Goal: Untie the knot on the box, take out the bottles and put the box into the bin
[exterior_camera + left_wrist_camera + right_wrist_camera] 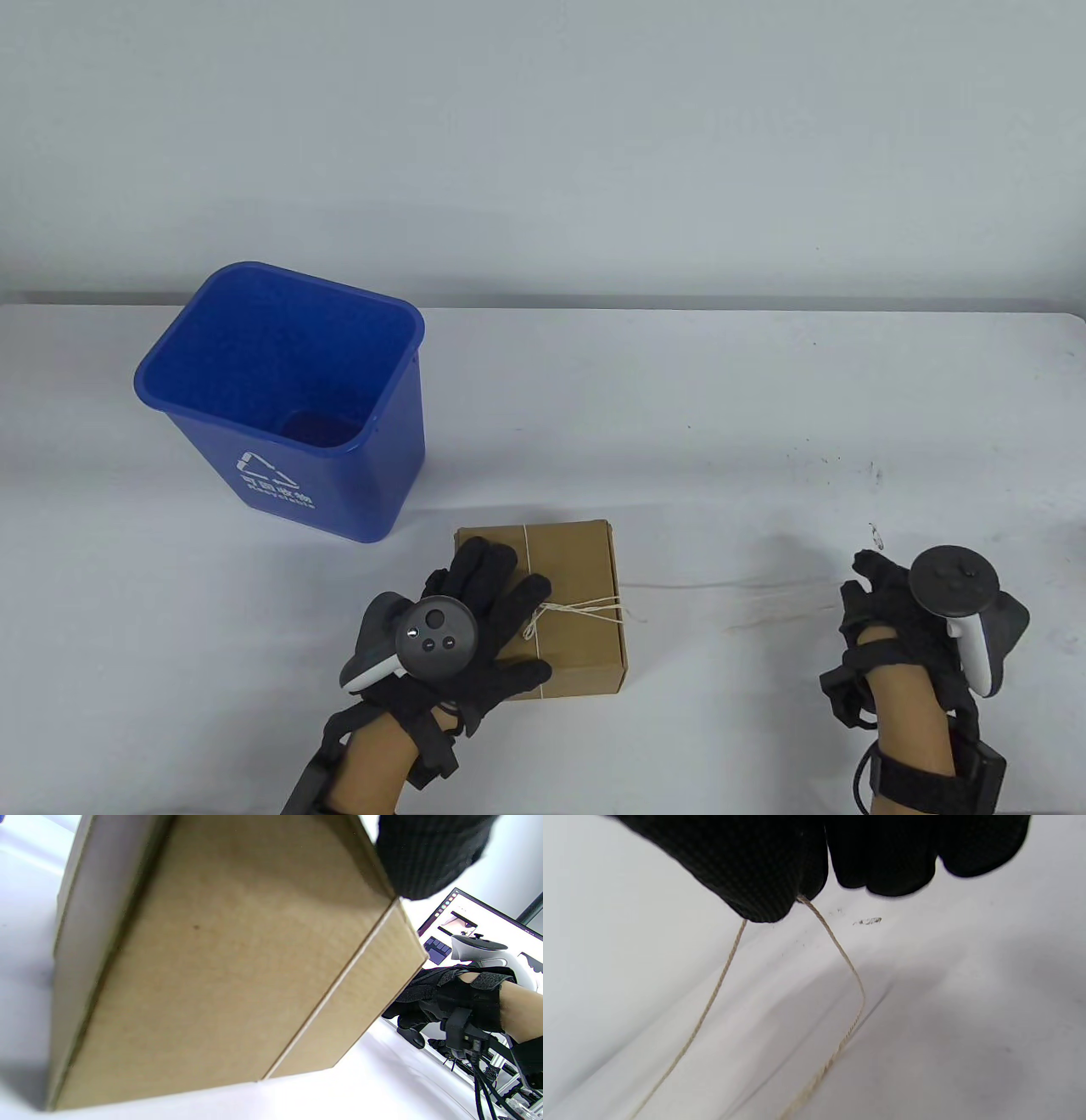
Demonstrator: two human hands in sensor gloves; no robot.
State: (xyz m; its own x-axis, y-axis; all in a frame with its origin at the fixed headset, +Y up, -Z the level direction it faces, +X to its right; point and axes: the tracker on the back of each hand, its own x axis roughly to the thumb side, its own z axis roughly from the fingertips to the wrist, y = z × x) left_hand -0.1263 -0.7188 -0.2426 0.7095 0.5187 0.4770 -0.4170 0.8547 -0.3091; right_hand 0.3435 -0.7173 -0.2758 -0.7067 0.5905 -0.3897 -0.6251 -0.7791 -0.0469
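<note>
White table (764,407) spans the width of the table view, its surface marked by dark specks (836,467) right of centre. Behind the table stands a plain pale wall (543,144). A lit monitor (475,916) stands beyond the table.

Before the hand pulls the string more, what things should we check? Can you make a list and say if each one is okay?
1. Left hand rests flat on the box, steadying it: ok.
2. Right hand fingers pinch the string: ok.
3. String runs free across the table from the box to the right hand: ok.
4. Knot fully undone: not ok, string is still wrapped and crossed on the box top.
5. Bin upright, open, beside the box: ok.
6. Bottles inside the box: cannot tell, the box is closed.
</note>
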